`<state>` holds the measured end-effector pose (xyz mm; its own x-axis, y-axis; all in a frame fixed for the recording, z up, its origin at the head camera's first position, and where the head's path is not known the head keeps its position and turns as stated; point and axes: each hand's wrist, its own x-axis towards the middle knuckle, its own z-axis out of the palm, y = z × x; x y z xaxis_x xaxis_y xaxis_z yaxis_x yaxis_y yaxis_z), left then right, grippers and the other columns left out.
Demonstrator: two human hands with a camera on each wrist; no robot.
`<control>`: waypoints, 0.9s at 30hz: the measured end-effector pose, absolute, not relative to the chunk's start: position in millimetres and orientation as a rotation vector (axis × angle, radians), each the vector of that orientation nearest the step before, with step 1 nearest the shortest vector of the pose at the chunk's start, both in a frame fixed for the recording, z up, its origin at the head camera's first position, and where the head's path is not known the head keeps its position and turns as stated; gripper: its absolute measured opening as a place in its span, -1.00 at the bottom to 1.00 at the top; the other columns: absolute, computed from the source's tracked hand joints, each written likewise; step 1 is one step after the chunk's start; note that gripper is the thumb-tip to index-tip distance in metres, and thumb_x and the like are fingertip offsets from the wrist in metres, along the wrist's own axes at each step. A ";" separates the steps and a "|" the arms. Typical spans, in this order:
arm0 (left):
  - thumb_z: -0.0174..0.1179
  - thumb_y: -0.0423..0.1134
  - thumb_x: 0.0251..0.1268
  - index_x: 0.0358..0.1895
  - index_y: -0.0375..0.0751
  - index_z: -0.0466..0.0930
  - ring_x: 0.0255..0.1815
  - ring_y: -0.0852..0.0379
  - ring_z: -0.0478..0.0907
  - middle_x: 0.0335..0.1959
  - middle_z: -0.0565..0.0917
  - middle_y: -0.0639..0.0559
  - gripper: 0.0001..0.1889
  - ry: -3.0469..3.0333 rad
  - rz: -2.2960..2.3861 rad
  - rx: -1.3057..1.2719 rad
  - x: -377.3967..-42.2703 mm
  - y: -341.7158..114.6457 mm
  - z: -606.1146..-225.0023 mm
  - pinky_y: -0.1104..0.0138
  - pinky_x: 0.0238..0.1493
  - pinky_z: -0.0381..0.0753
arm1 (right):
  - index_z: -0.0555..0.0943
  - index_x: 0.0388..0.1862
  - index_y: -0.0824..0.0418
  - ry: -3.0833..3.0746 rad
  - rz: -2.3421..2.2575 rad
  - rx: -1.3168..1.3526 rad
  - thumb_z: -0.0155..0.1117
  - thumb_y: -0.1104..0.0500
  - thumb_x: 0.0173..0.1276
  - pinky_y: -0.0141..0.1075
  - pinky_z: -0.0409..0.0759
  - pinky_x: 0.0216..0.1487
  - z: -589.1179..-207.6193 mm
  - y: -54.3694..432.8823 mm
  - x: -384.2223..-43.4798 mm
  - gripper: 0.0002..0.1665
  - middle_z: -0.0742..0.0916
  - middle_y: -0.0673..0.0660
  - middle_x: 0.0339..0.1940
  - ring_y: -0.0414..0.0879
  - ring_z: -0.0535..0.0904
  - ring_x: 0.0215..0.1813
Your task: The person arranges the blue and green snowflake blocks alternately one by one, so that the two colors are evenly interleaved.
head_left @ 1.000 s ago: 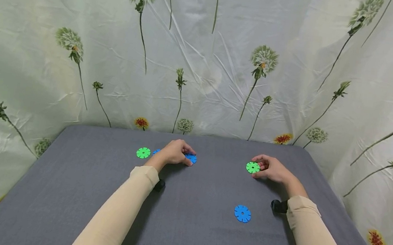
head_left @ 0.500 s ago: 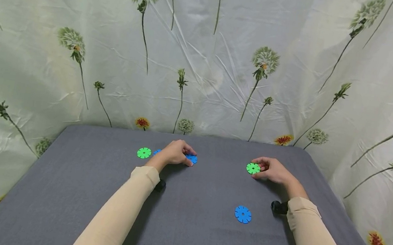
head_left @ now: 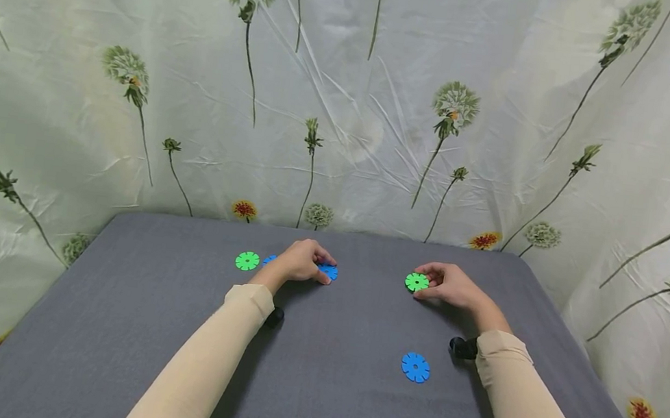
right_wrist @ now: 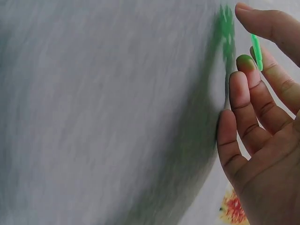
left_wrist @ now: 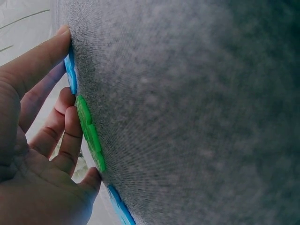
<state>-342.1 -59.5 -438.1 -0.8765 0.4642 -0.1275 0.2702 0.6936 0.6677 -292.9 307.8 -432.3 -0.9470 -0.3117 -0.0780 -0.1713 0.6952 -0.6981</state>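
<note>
My left hand (head_left: 298, 260) rests at the far middle of the table, thumb and fingers about the edge of a blue slotted disc (head_left: 328, 272). In the left wrist view a green disc (left_wrist: 91, 133) lies beside that one, under the hand, and a further blue disc (left_wrist: 121, 206) follows in the row. A green slotted disc (head_left: 247, 261) ends the row at the left. To the right, my right hand (head_left: 450, 284) pinches another green slotted disc (head_left: 416, 282) by its edge. The right wrist view shows that green disc (right_wrist: 257, 52) held above the cloth.
A single blue disc (head_left: 415, 368) lies flat nearer the front, left of the right wrist's black camera (head_left: 462, 348). Grey cloth (head_left: 338, 402) covers the table. A flower-printed curtain (head_left: 359, 101) hangs behind its far edge and along the sides.
My right hand has shifted left with the green disc, closer to the left hand. The left hand stays on the blue disc. The head view has drifted slightly.
</note>
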 end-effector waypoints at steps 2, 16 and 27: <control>0.58 -0.18 0.28 0.19 0.01 0.84 0.41 -0.16 0.61 0.30 0.75 -0.08 -0.60 2.620 0.965 0.583 -342.5 -59.4 -438.5 -0.03 0.44 0.60 | 0.66 0.27 0.42 2.708 -1.087 -0.398 0.63 0.18 0.31 -0.39 0.59 -0.12 -432.5 301.2 -295.6 -0.38 0.74 0.26 -0.04 -0.12 0.59 -0.09; 0.58 -0.19 0.28 0.19 0.02 0.84 0.42 -0.15 0.62 0.29 0.77 -0.08 -0.60 2.623 0.963 0.583 -341.2 -59.8 -438.9 -0.03 0.45 0.59 | 0.68 0.29 0.37 2.661 -0.997 -0.502 0.62 0.16 0.32 -0.29 0.57 -0.06 -427.2 248.1 -311.8 -0.39 0.73 0.22 -0.05 -0.08 0.59 -0.08; 0.59 -0.18 0.27 0.16 0.04 0.86 0.39 -0.13 0.63 0.28 0.77 -0.05 -0.62 2.636 0.962 0.570 -344.0 -60.0 -440.9 -0.01 0.42 0.62 | 0.70 0.29 0.30 2.616 -0.974 -0.561 0.61 0.15 0.33 -0.31 0.59 0.00 -428.8 215.3 -320.5 -0.42 0.76 0.15 -0.04 -0.12 0.60 -0.07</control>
<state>-344.0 -60.0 -440.9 -0.8837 0.4520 -0.1216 0.2676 0.7010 0.6611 -320.5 215.3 -428.8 -0.8810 -0.4534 -0.1353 -0.2546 0.6952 -0.6722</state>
